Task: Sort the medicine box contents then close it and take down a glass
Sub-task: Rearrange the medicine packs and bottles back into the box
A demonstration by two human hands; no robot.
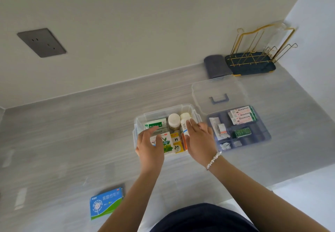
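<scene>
The clear medicine box point(140, 123) stands open on the grey counter, holding cartons and bottles. My left hand point(150, 144) lies over its near left part, fingers loosely bent on a white and green carton point(167, 143). My right hand point(198, 137) reaches in at the right, fingers on a tall white bottle point(184, 123). A second white bottle point(174, 121) stands behind. The box's clear lid point(217, 90) with a blue handle lies behind to the right. The blue divided tray point(262, 135) with sachets sits right of the box. A glass point(277, 37), faint, appears on the gold rack.
A blue and green medicine carton point(107, 202) lies on the counter near the front left. A gold wire rack point(261, 48) on a dark mat stands in the back right corner beside a rolled grey cloth point(215, 66). A dark wall socket point(41, 42) is at upper left.
</scene>
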